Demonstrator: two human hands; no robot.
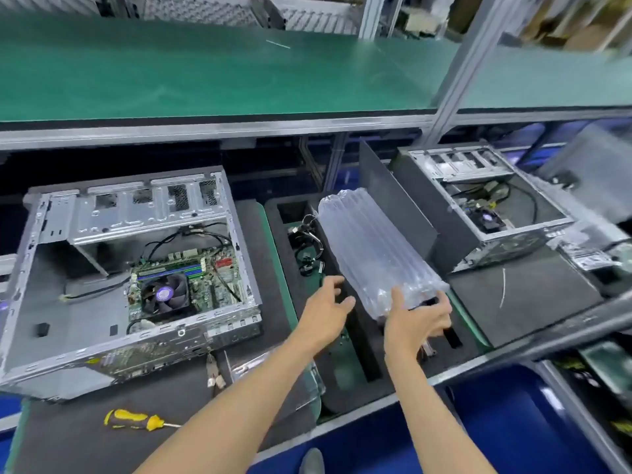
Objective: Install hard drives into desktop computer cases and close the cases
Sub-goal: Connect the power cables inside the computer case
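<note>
Clear air-cushion pack (376, 248) gripped by right hand (419, 318), left hand (328, 302) apparently just beside

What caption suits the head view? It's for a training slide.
Right hand grips an air-cushion package while the open left hand reaches beside it, between two open computer cases.

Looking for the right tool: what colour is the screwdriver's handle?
Yellow with black patches, seen in the head view: screwdriver.

No legible text or labels anywhere (stickers too blurred).
</note>
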